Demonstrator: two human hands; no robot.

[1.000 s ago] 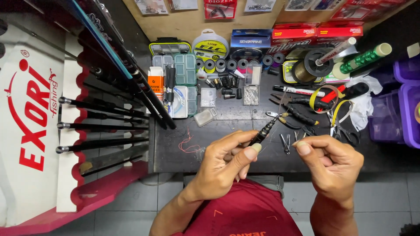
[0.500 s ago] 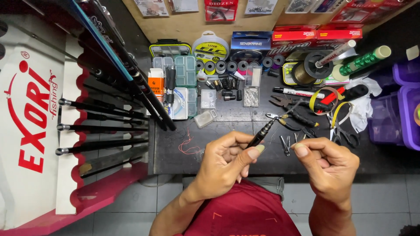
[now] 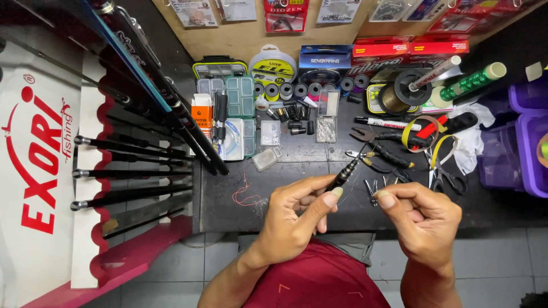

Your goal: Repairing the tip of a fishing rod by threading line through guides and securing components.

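Small black tool (image 3: 344, 175), pen-shaped with a fine metal tip, sits pinched in the left hand (image 3: 297, 219), tip aimed up toward 1 o'clock over the dark surface (image 3: 297, 154). Compared with a second ago barely anything moved: same grip and same angle, hands maybe a hair closer together, so it looks like fiddly in-place work, not a reposition. At about 10 o'clock from that hand there's a loop of red thread (image 3: 246, 197) lying loose on the surface. Over on the right, the right hand (image 3: 422, 219) has thumb and fingers pressed together on something too thin to make out, possibly fishing line. Pliers (image 3: 379, 137) and scissors (image 3: 448, 177) lie beyond at 12.
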